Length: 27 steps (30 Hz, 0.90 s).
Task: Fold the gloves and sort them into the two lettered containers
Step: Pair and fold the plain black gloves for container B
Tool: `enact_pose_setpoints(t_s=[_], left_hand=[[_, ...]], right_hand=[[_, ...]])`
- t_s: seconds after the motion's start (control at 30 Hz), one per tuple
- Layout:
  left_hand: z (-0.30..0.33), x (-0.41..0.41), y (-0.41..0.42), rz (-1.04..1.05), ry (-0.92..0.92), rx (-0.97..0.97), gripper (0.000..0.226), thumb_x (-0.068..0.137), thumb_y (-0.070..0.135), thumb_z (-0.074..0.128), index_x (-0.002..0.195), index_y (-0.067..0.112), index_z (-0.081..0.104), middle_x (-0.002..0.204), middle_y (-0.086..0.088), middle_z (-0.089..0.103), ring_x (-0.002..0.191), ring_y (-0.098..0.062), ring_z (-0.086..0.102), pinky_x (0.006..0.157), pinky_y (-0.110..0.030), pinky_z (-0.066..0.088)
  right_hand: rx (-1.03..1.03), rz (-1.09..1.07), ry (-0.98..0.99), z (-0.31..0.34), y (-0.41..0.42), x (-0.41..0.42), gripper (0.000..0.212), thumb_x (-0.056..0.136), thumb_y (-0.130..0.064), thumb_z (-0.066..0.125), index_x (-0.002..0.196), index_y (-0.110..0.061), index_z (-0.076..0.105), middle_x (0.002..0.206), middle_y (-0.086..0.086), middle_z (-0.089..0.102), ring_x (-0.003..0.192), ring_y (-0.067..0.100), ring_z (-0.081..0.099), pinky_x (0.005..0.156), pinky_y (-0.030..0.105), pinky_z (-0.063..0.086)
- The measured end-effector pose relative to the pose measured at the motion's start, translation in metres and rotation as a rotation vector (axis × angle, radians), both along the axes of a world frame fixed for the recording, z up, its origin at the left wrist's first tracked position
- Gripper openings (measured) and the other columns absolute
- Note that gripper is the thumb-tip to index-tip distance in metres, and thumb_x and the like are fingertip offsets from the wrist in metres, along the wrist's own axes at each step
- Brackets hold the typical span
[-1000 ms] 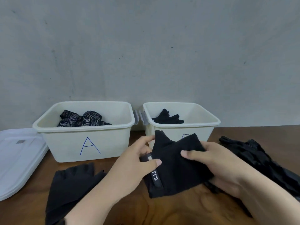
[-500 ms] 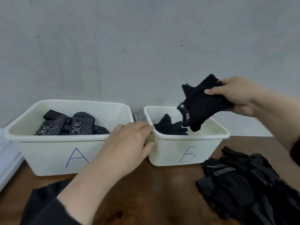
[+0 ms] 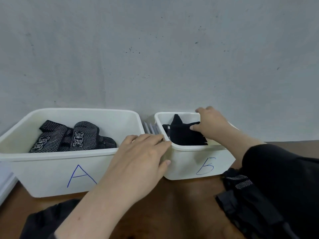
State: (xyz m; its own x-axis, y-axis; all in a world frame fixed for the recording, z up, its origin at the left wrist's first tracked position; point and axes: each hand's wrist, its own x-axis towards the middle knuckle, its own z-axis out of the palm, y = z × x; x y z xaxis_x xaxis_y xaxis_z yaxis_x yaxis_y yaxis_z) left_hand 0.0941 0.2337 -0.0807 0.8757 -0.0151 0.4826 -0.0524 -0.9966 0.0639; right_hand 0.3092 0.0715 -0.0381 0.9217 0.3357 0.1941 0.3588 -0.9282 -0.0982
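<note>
On the brown table point(image 3: 181, 204), seen from the head camera, two white bins stand side by side against a grey wall point(image 3: 155, 49). Bin A point(image 3: 51, 173) is on the left and bears a blue letter A on its front wall. Bin B point(image 3: 189, 163) is on the right, marked with a blue letter on its front.

Bin A holds dotted gloves point(image 3: 72, 137), black with white dots and white woven marks, lying folded on the bin floor.

The right hand point(image 3: 210, 125) reaches into bin B from the right. Its thumb and fingers pinch a folded black glove point(image 3: 184, 135), which sits inside bin B, below the rim.

The left hand point(image 3: 141, 161) lies with fingers straight and relaxed, holding nothing. Its fingertips touch the near left corner of bin B, between the two bins.

A pile of black gloves point(image 3: 241, 195) lies on the table just right of bin B, partly hidden by the right sleeve point(image 3: 284, 178). More black fabric point(image 3: 44, 221) lies at the lower left. A white lid point(image 3: 5, 183) shows at the left edge.
</note>
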Motion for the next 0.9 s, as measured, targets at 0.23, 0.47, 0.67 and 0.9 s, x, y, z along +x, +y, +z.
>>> enact_pose_setpoints(t_s=[0.23, 0.47, 0.67, 0.9], left_hand=[[0.001, -0.001, -0.002, -0.027, 0.031, -0.030, 0.039, 0.090, 0.048, 0.056, 0.126, 0.034, 0.060, 0.122, 0.016, 0.063, 0.118, -0.013, 0.057, 0.096, -0.037, 0.043], [0.005, 0.000, 0.001, -0.124, -0.051, -0.142, 0.053, 0.099, 0.044, 0.048, 0.150, 0.036, 0.035, 0.146, 0.017, 0.045, 0.137, -0.008, 0.036, 0.113, -0.030, 0.022], [0.002, -0.007, -0.026, -0.169, -0.336, -0.465, 0.028, 0.097, 0.037, 0.050, 0.113, 0.023, 0.069, 0.100, 0.012, 0.066, 0.095, -0.009, 0.058, 0.086, -0.025, 0.046], [-0.088, -0.029, -0.109, -0.108, 0.056, -0.855, 0.028, 0.100, 0.031, 0.050, 0.127, 0.033, 0.060, 0.108, 0.021, 0.056, 0.099, 0.005, 0.055, 0.085, -0.013, 0.044]], right_hand=[[-0.143, 0.396, 0.218, 0.000, 0.025, -0.024, 0.029, 0.106, -0.027, 0.043, 0.126, -0.020, 0.064, 0.115, -0.002, 0.062, 0.099, 0.015, 0.051, 0.075, 0.024, 0.028], [0.224, 0.309, 0.080, 0.017, 0.016, -0.040, 0.030, 0.105, -0.028, 0.048, 0.131, -0.024, 0.064, 0.130, -0.005, 0.066, 0.119, 0.015, 0.057, 0.089, 0.021, 0.036], [0.720, 0.332, -0.044, 0.003, -0.027, -0.143, 0.018, 0.100, -0.031, 0.056, 0.090, -0.031, 0.071, 0.085, -0.022, 0.070, 0.083, -0.003, 0.063, 0.067, 0.010, 0.042], [0.590, 0.214, 0.111, -0.137, -0.093, -0.232, 0.017, 0.103, -0.022, 0.053, 0.101, -0.029, 0.069, 0.092, -0.018, 0.064, 0.090, 0.003, 0.060, 0.078, 0.020, 0.047]])
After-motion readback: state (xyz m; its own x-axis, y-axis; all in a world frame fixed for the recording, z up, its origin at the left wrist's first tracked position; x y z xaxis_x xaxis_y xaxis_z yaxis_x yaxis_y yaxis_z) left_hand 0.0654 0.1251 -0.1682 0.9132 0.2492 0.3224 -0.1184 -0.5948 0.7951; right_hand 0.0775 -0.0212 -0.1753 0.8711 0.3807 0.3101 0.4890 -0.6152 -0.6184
